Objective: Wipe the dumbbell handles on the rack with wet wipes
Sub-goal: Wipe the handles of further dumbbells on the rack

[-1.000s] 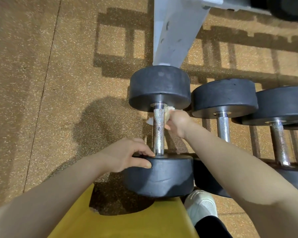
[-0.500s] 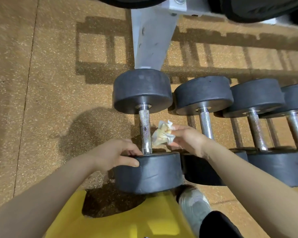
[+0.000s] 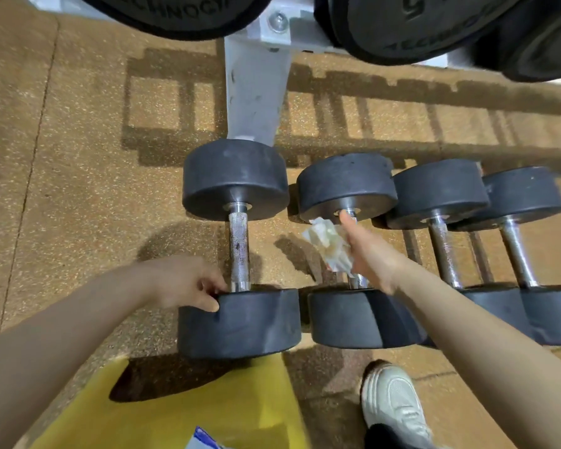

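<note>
Change: a second ago the right hand pressed the wipe to the first handle; half a second ago it had drawn clear; now it has carried the wipe over to the second handle.
Left hand: still on the near head of the first dumbbell, fingers curled over its top edge, thumb on its side.
First handle: bare knurled steel, long axis running away from the person, between two black heads.
Wipe: crumpled, white with tan stains, gripped in the right hand, against the second handle's left side.
Right hand: fingers closed round the wipe, covering most of that handle.
Other dumbbells: lie parallel, to the right.
Writing: raised letters on the upper plate, only partly readable.
Rack: grey upright behind the first dumbbell.
</note>
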The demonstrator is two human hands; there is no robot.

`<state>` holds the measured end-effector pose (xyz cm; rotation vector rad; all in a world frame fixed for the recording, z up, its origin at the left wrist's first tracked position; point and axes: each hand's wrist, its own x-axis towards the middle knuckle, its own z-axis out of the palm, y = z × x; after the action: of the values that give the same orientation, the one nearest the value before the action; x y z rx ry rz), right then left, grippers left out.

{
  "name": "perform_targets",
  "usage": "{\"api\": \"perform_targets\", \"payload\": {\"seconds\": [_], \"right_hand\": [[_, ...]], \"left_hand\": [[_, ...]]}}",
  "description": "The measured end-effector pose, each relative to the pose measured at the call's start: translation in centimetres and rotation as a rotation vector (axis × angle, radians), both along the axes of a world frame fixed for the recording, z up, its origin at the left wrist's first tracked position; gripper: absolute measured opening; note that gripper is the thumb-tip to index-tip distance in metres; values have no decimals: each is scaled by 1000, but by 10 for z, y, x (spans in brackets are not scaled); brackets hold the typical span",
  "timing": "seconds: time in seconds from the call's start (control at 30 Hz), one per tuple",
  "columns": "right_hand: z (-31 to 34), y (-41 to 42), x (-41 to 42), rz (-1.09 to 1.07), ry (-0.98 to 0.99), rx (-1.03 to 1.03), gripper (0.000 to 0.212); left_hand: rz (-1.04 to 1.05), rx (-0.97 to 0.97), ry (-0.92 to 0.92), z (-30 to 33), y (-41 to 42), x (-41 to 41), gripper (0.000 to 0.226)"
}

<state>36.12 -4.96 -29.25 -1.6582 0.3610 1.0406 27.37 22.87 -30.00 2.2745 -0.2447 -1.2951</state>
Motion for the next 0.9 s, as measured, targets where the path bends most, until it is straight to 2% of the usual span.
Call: {"api": "perform_targets", "payload": {"seconds": [0.03, 0.1, 0.2, 0.27, 0.37, 0.43, 0.5, 0.6, 0.67, 0.77, 0.83, 0.9], "right_hand": [[2, -2, 4, -26, 14, -2, 39], [4, -12, 16, 43, -34, -30, 15], [5, -29, 23, 248, -127, -25, 18], [9, -38, 27, 266, -164, 23, 14], [9, -54, 37, 283, -209, 68, 13], [10, -62, 44, 280, -235, 90, 25], [16, -72, 53, 268, -228, 128, 28], [13, -86, 72, 171, -137, 134, 32], [7, -90, 78, 25, -11, 154, 38], [1, -100, 80, -197, 244, 378, 47], [0, -108, 78, -164, 341, 503, 47], [-5, -111, 77, -62, 314, 474, 35]], "left_hand": [[-38, 42, -28, 5, -5, 3, 39], [45, 30, -120, 19, -25, 9, 42], [359, -152, -220, 39, -69, 21, 40], [519, -233, -241, 47, -105, 36, 45], [715, -297, -165, 42, -158, 56, 60], [789, -293, -148, 33, -181, 62, 51], [832, -206, -203, 26, -200, 68, 33], [940, -129, -245, 19, -221, 80, 13], [1198, -297, -146, 13, -225, 82, 13], [1641, -659, 24, 8, -237, 83, 14], [1814, -743, 18, 5, -245, 78, 16], [1859, -763, -5, 5, -249, 71, 21]]}}
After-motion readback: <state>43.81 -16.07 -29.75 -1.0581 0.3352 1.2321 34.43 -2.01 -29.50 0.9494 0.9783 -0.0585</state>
